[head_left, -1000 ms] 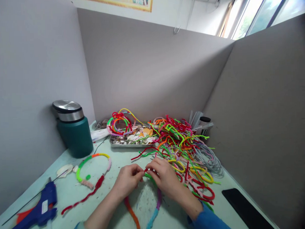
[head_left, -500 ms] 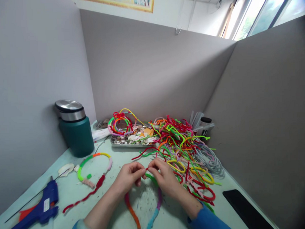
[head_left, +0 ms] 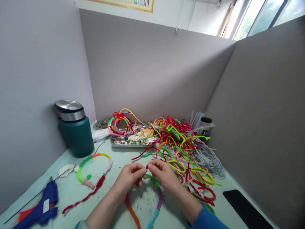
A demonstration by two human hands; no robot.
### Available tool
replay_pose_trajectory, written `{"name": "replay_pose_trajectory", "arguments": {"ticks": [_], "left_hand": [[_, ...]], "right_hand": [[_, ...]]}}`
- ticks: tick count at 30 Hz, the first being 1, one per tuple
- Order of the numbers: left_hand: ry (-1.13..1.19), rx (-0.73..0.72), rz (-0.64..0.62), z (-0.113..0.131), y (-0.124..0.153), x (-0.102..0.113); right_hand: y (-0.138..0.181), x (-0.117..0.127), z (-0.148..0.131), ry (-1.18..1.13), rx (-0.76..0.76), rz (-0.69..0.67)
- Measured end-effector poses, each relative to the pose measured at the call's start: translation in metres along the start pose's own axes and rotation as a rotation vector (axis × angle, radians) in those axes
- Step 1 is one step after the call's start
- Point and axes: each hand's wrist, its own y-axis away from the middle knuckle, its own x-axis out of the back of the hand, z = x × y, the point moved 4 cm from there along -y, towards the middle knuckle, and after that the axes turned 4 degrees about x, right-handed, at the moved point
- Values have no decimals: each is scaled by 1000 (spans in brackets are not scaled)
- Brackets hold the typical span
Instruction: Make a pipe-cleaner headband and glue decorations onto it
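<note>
My left hand (head_left: pixel 131 177) and my right hand (head_left: pixel 164 177) meet fingertip to fingertip over the table, both closed in a pinch. A bit of red pipe cleaner (head_left: pixel 147 167) shows between them. Below hangs the open curve of a hoop wrapped in coloured pipe cleaner (head_left: pixel 155 214), with red and orange on the left and green, purple and light blue on the right. Its two lower ends are apart. My fingers hide part of the top. To the left lies another multicoloured hoop (head_left: pixel 81 169) with a long red tail.
A blue glue gun (head_left: pixel 46 201) and a green flask (head_left: pixel 78 135) stand at left. Behind are a metal tray (head_left: pixel 133 146) of shells and finished rings. Right of it spreads a heap of pipe cleaners (head_left: pixel 178 137), with grey cord (head_left: pixel 211 159) and a black phone-like slab (head_left: pixel 245 208).
My right hand has shifted slightly, and a little more red pipe cleaner and green wrapping show by the fingertips. My left hand stays almost in place.
</note>
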Motion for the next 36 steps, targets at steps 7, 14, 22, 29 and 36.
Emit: {"name": "replay_pose_trajectory", "arguments": {"ticks": [7,14,22,29,36], "left_hand": [[-219,-7,53,3,-4,7],[-415,-85,64,2,-2,5],[-237,-88,21,7,0,2],[106,20,21,-1,2,-2],[-140,-15,96,1,-3,5]], "right_hand": [[5,12,-28,561,362,-47],[10,3,-21,902,437,-129],[13,0,-23,619,384,-17],[5,-1,-5,181,146,67],[4,11,-25,483,337,2]]}}
